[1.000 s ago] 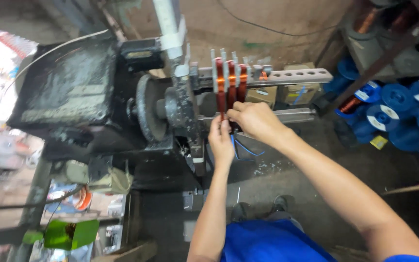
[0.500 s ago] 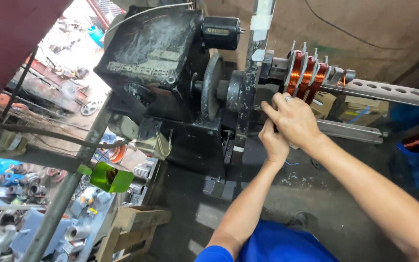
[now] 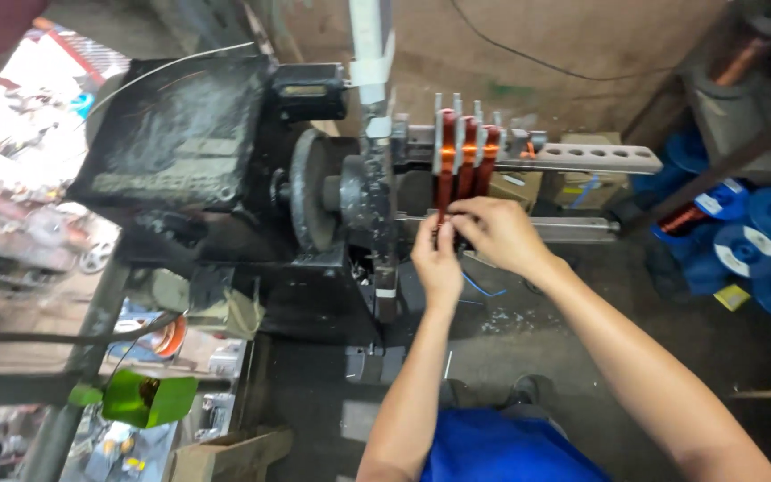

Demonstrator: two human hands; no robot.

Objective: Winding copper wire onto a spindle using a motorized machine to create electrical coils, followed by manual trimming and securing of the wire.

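Head view looks down on a dark winding machine (image 3: 225,170) with a grey round wheel (image 3: 310,201). Three copper wire coils (image 3: 466,156) sit side by side on its perforated metal bar (image 3: 582,158). Both hands meet just under the coils. The left hand (image 3: 437,261) pinches narrow at the lower edge of the first coil, and the right hand (image 3: 498,232) curls beside it, fingers closed on something too small to tell. Blue spools (image 3: 760,245) lie at the right.

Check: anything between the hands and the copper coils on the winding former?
Nothing visible. Left hand and right hand are already at the lower edge of the copper coils, fingertips meeting there; whether they pinch wire is hidden.
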